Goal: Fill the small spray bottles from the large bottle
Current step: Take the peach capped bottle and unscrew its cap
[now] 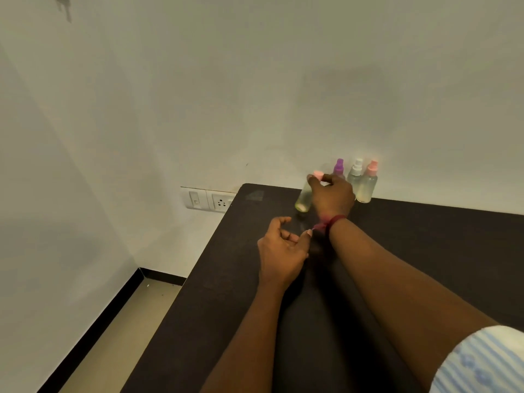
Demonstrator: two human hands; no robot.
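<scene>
striped sleeve (482,361) at bottom rt, on the r arm. r hand (333,195) pinches the pink cap end of a small spray bottle (303,198) w/ yellowish liquid; it's tilted, base low by the table's back edge, can't tell if touching. l hand (279,251) hovers nearer, fingers loosely curled, holding nothing. just rt, 3 more upright vs the wall: purple-top bottle (339,167), white-top bottle (355,174), pink-top bottle (368,185). red thread (330,222) on r wrist. dark table (425,236); wall socket (221,202) to its left.
</scene>
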